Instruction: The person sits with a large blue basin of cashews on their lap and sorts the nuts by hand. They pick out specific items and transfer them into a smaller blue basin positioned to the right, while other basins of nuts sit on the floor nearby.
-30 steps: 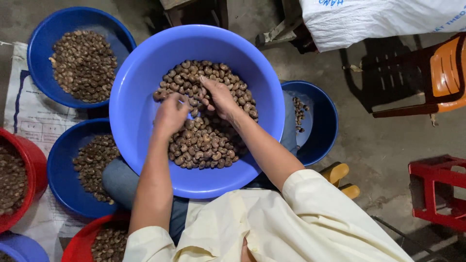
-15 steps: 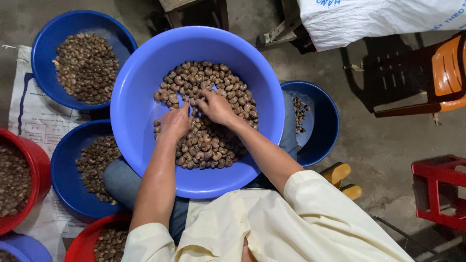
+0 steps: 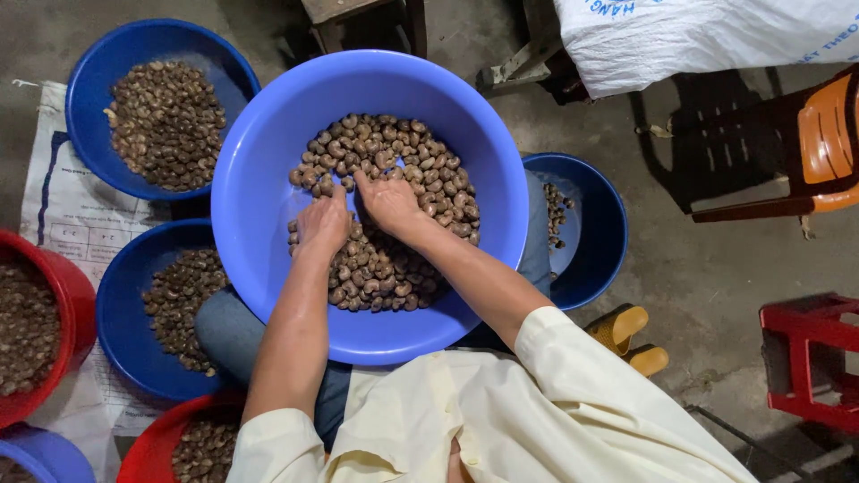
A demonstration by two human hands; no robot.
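Both hands, left hand [image 3: 324,224] and right hand [image 3: 389,204], rest palms down and loosely spread on brown nuts [image 3: 385,215] heaped in a large blue basin [image 3: 259,179] on the person's lap, within easy reach.

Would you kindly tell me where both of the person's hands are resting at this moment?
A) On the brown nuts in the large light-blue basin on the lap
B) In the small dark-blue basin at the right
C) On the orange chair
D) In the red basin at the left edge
A: the left hand and right hand lie side by side on the brown nuts inside the large light-blue basin.
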